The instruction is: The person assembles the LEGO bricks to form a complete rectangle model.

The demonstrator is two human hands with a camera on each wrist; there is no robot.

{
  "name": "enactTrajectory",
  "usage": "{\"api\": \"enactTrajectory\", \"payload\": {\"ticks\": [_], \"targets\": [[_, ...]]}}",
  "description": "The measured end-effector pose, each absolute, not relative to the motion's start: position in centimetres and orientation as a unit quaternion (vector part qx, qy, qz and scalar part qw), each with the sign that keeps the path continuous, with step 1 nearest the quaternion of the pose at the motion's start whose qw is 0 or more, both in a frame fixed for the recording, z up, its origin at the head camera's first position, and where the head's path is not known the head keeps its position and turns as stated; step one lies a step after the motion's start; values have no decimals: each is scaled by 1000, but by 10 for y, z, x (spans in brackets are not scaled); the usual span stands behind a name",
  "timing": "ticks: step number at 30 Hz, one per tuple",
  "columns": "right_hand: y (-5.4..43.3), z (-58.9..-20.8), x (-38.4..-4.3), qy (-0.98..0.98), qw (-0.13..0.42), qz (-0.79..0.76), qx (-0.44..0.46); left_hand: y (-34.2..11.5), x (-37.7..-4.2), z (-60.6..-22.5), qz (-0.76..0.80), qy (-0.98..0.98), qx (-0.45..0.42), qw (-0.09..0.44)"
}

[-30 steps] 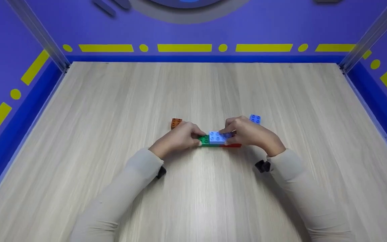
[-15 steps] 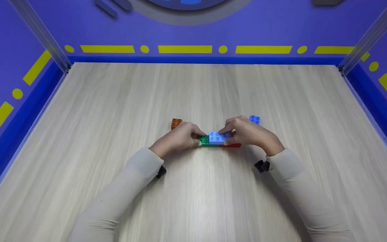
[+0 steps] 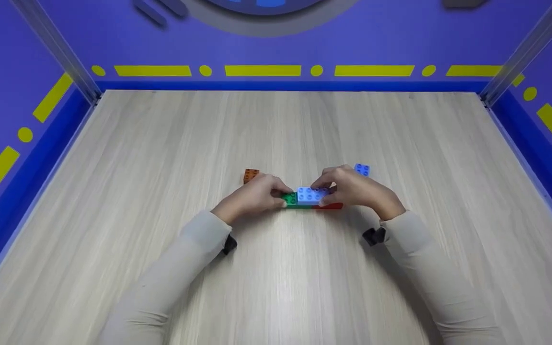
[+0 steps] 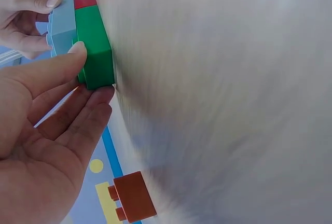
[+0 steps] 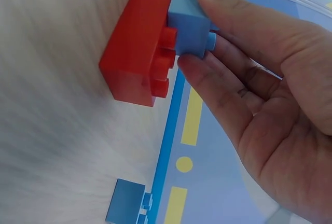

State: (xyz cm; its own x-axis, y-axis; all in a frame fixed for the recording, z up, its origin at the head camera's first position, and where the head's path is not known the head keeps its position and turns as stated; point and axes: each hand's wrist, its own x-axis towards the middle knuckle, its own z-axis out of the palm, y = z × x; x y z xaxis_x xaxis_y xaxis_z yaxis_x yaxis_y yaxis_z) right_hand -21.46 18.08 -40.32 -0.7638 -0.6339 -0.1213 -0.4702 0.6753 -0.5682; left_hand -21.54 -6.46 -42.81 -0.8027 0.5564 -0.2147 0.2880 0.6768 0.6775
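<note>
In the head view my left hand pinches the left end of a green brick, thumb on the near side. A red brick lies end to end with it on the tabletop. Bridging the two on top is a light blue brick, which my right hand pinches between thumb and fingers. From the right wrist, the red brick shows bare studs past the end of the light blue brick. The left wrist view has my left thumb against the green brick.
An orange-brown brick stands just beyond my left hand. Behind my right wrist sits a smaller blue brick, partly covered. Blue-purple panels with yellow marks wall in the back and sides of the wooden table.
A little more of the light blue brick's studded top shows beside my right fingertips. Both hands and the other bricks stay in nearly the same places.
</note>
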Motion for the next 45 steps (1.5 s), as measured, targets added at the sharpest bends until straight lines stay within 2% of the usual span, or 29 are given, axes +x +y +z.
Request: {"api": "enactTrajectory", "payload": {"ticks": [27, 37, 45], "targets": [[183, -408, -214, 899, 164, -288, -286, -70, -215, -429, 338, 880, 274, 193], [183, -408, -213, 900, 161, -286, -286, -72, -217, -425, 348, 880, 260, 194], [184, -409, -213, 901, 160, -288, -283, -80, -220, -423, 336, 884, 281, 164]]}}
